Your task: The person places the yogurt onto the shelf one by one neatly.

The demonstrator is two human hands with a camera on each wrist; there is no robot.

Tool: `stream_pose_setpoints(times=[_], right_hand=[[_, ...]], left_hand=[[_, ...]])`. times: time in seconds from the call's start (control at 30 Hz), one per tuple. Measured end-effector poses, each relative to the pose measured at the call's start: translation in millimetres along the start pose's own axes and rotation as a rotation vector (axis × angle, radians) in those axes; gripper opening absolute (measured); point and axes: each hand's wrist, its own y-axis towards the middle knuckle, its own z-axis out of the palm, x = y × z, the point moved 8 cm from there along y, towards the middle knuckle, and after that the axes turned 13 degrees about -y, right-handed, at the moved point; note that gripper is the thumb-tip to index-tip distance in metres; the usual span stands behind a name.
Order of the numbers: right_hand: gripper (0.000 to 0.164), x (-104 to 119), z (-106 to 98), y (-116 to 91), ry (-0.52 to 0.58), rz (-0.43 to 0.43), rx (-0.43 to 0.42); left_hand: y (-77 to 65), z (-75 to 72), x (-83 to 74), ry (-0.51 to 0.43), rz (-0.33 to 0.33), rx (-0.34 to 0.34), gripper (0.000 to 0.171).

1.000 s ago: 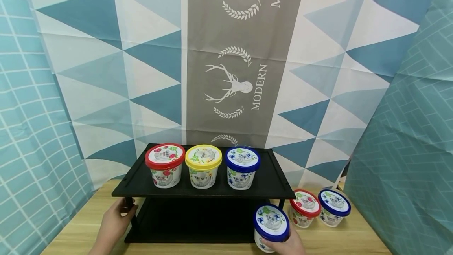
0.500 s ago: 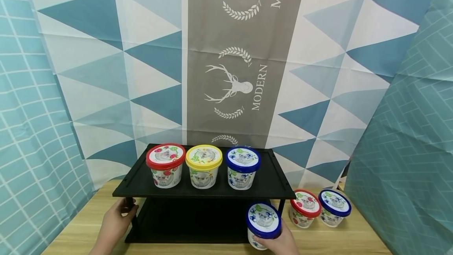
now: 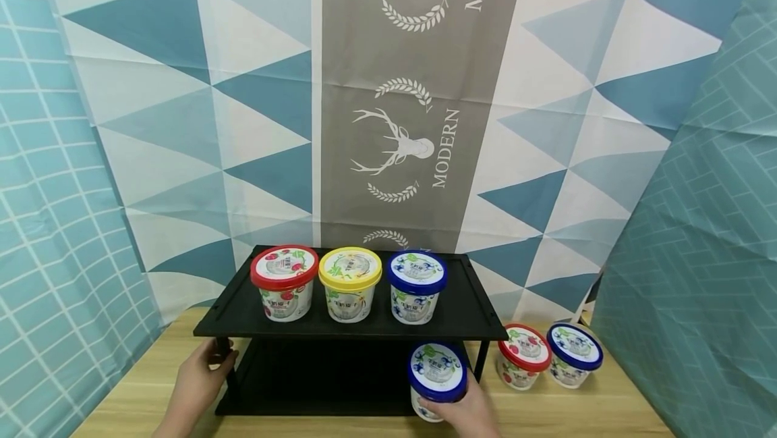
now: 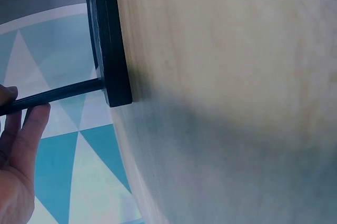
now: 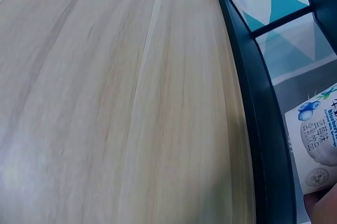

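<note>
My left hand [image 3: 203, 374] grips the front left post [image 4: 58, 94] of a black two-tier shelf [image 3: 340, 331], thumb on one side and fingers on the other. With my right hand [image 3: 464, 411] I hold a blue-lidded blueberry pudding cup [image 3: 437, 372] at the right front of the lower tier [image 3: 322, 384]. The cup is upright, its lid below the upper tier's front edge. In the right wrist view the printed side of the cup [image 5: 316, 134] shows beside the shelf's edge, and only a bit of my hand is visible.
On the upper tier stand a red-lidded cup [image 3: 285, 283], a yellow-lidded cup [image 3: 349, 284] and another blue-lidded cup [image 3: 416, 286] in a row. Right of the shelf, a red-lidded cup [image 3: 523, 357] and a blue-lidded cup [image 3: 573, 355] sit on the wooden table [image 3: 601, 411]. Patterned cloth [image 3: 394, 87] hangs behind.
My right hand has carried the blue-lidded cup leftward, from beside the front right post to in front of the lower tier's right part. The left hand stays on the post.
</note>
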Motion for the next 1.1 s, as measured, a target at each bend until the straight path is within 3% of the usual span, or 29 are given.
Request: stream_pose_setpoints(times=[0.2, 0.47, 1.1], right_hand=[[0.112, 7, 9, -1, 0.068, -0.023, 0.018], [0.112, 13, 17, -2, 0.078, -0.031, 0.006], [0.11, 27, 27, -4, 0.107, -0.072, 0.006]], left_hand=[[0.2, -0.7, -1.0, 0.003, 0.023, -0.013, 0.02], [-0.2, -1.5, -4.6, -0.002, 0.07, -0.039, 0.018], [-0.8, -1.2, -3.3, 0.0, 0.059, -0.036, 0.018]])
